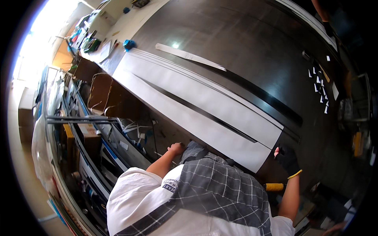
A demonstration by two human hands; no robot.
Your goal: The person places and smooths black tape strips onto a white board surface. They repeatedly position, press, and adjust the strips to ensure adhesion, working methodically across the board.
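Note:
Two long white strips (204,96) lie slantwise on the dark table, with a narrow dark gap between part of their length. My right hand (287,160), in a black fingerless glove with a yellow cuff, is just beyond their near right end. Its fingers curl toward the strips' corner; whatever they may hold is hidden. My left hand (177,148) hangs low beside my apron, off the table's near edge, its fingers mostly hidden. A thinner white strip (191,57) and a long black bar (271,98) lie farther back.
Small white pieces (321,88) are scattered at the right of the dark table (252,43). A blue object (128,45) sits by the strips' far end. A rack of panels (90,157) stands at left. A yellow roll (274,187) is beside me; another person's arm (321,11) shows far right.

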